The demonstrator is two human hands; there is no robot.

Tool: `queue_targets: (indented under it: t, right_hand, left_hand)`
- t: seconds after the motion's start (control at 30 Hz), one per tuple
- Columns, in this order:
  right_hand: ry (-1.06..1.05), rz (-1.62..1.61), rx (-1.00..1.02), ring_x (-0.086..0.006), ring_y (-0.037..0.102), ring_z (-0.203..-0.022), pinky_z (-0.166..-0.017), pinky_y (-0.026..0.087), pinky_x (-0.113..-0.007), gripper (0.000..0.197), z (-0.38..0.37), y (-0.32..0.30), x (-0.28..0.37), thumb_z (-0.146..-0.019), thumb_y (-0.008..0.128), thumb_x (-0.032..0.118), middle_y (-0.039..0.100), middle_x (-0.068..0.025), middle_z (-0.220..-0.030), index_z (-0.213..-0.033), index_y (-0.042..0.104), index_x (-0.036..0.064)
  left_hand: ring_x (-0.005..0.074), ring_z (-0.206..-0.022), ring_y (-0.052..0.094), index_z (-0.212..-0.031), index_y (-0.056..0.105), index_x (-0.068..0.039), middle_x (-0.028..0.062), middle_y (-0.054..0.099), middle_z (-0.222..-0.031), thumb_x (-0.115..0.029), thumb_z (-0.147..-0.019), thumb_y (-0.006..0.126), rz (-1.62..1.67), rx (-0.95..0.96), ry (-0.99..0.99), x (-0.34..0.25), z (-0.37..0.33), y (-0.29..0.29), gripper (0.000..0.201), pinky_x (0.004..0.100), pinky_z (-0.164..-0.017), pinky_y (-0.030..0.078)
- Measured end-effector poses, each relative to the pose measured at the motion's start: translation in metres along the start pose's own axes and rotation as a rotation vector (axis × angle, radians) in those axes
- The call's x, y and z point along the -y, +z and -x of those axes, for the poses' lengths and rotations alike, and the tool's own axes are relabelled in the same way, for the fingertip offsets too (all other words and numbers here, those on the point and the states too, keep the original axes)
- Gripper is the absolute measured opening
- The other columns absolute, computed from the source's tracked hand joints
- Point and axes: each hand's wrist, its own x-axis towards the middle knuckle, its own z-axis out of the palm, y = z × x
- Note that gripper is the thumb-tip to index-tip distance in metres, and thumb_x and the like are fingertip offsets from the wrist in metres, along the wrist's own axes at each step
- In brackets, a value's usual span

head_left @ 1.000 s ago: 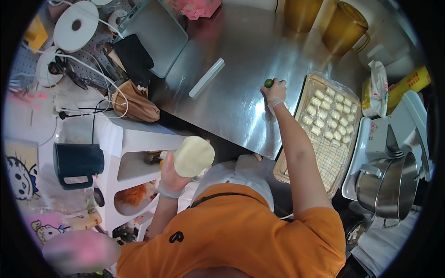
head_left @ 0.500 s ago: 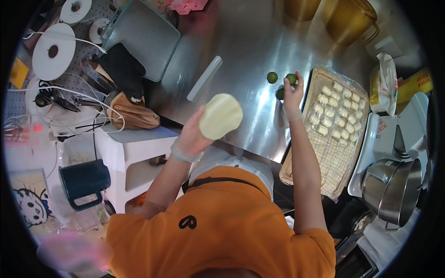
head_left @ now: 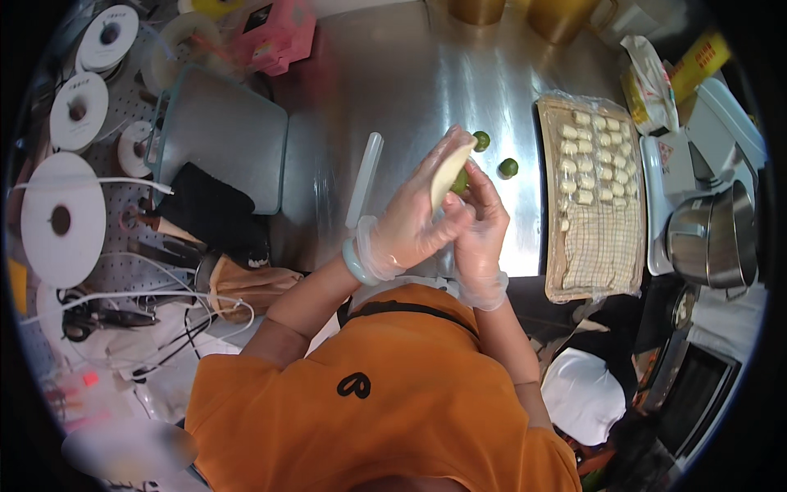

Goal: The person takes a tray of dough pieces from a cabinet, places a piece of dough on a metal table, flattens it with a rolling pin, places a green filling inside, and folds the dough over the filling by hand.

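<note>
My left hand (head_left: 410,221), in a clear glove, holds a pale flat round of dough (head_left: 451,176), tilted on edge with its rim upward. Against the dough's right side my right hand (head_left: 479,225), gloved too, has its fingers curled round a green ball (head_left: 461,182); the fingers partly hide it. The two hands meet above the steel table, near its front edge. Just beyond them a second green ball (head_left: 481,141) rests on the steel, and another green ball (head_left: 508,168) lies to the right of my right hand's fingers.
A translucent rolling pin (head_left: 365,180) lies left of my hands. At the right is a wrapped tray (head_left: 551,197) with rows of small pale pieces. A scale-like white appliance (head_left: 656,205) and steel bowl (head_left: 713,238) stand beyond it. A clear bin (head_left: 225,135) and black cloth (head_left: 209,213) sit left.
My right hand has picked up a green ball near the tray and brought it left to the dough. My left hand has moved right and tipped the dough on edge. The view has turned somewhat.
</note>
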Motion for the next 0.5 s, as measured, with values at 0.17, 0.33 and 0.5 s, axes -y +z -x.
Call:
queue_targets:
  t: [0.17, 0.33, 0.5]
  right_hand:
    - [0.187, -0.623, 0.141, -0.027, 0.039, -0.131, -0.108, 0.033, -0.043, 0.075, 0.006, -0.009, 0.022, -0.094, 0.039, 0.057, 0.037, -0.017, -0.143, -0.141, 0.032, -0.0007]
    - [0.237, -0.449, 0.179, -0.0251, 0.044, -0.127, -0.106, 0.037, -0.041, 0.07, 0.006, -0.008, 0.045, -0.094, 0.047, 0.051, 0.045, -0.0148, -0.135, -0.139, 0.034, -0.0009]
    - [0.268, -0.542, 0.229, -0.0206, 0.054, -0.115, -0.099, 0.044, -0.036, 0.057, -0.002, -0.029, 0.04, -0.092, 0.063, 0.028, 0.054, -0.0132, -0.125, -0.133, 0.04, -0.0025]
  left_hand:
    - [0.0454, -0.135, 0.027, -0.144, 0.035, -0.006, 0.0226, 0.025, -0.149, -0.061, -0.082, 0.056, -0.706, 0.228, 0.236, -0.014, -0.008, -0.016, 0.085, 0.0523, -0.11, 0.023]
    - [0.0421, -0.14, 0.019, -0.144, 0.035, -0.007, 0.0162, 0.025, -0.152, -0.064, -0.073, 0.061, -0.868, 0.281, 0.301, -0.017, -0.009, -0.007, 0.095, 0.0545, -0.112, 0.017]
    - [0.0415, -0.142, 0.01, -0.145, 0.033, -0.006, 0.0182, 0.019, -0.153, -0.055, -0.078, 0.065, -0.636, 0.301, 0.14, -0.04, -0.011, 0.0, 0.089, 0.0564, -0.112, 0.007]
